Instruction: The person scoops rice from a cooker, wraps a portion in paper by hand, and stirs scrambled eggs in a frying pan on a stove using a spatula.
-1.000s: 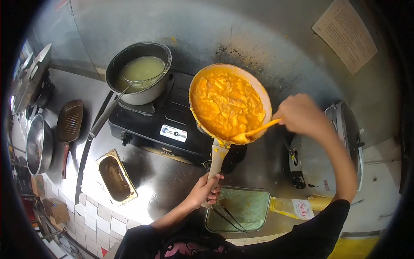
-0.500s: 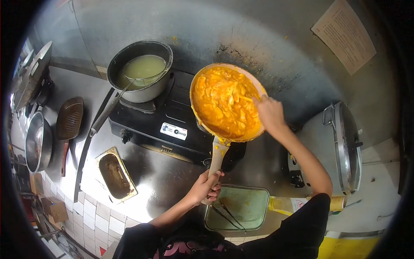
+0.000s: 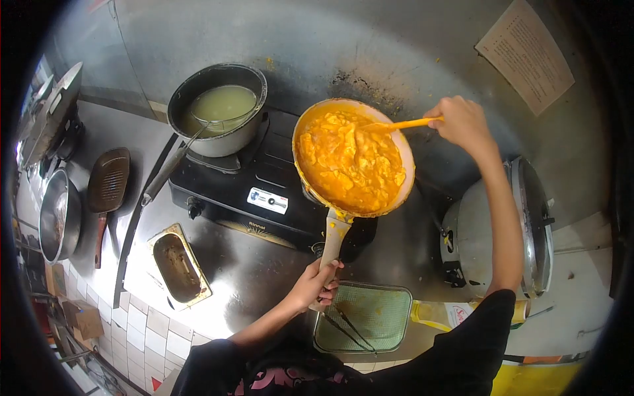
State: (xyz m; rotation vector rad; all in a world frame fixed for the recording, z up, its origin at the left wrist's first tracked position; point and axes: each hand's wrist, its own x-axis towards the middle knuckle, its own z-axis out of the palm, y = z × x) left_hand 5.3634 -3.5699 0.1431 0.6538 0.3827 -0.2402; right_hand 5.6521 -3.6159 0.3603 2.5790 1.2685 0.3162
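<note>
Head view: left grip [image 3: 318, 284] clamps one frying pan handle [image 3: 335, 241]; right grip [image 3: 462, 122] clamps one orange spatula [image 3: 413, 123]. One pot [image 3: 226, 144] stands left.

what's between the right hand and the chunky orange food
In the head view, a slim orange utensil crosses the round pan's pale inner wall: the right hand holds one end, the other meets the chunky orange food.

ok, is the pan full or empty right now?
Filled, but not to the rim: orange food spreads across the pan, while pale inner wall shows above it on the right. Depth: cannot tell.
</note>
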